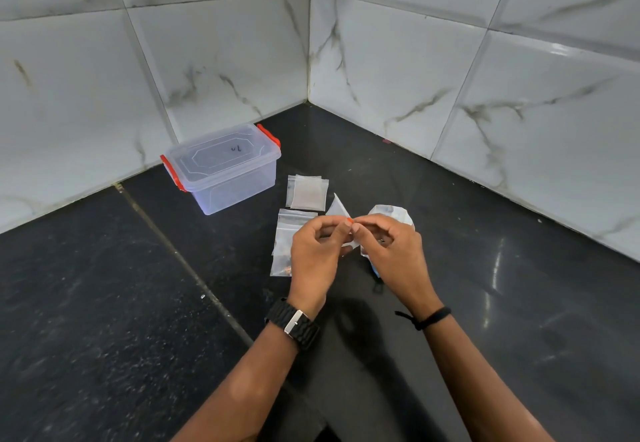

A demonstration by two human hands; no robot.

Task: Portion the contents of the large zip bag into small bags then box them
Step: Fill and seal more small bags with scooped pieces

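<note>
while both hands pinch a small bag [338, 208], lidded box [221, 167] stands apart

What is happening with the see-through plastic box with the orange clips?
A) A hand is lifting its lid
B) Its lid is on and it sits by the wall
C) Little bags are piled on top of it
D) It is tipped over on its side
B: the clear plastic box with orange latches stands upright with its lid on beside the marble-tiled wall, and both hands are away from it.

Black counter [104, 303]: lidded box [223, 167], small bags [307, 192], zip bag [292, 233].
</note>
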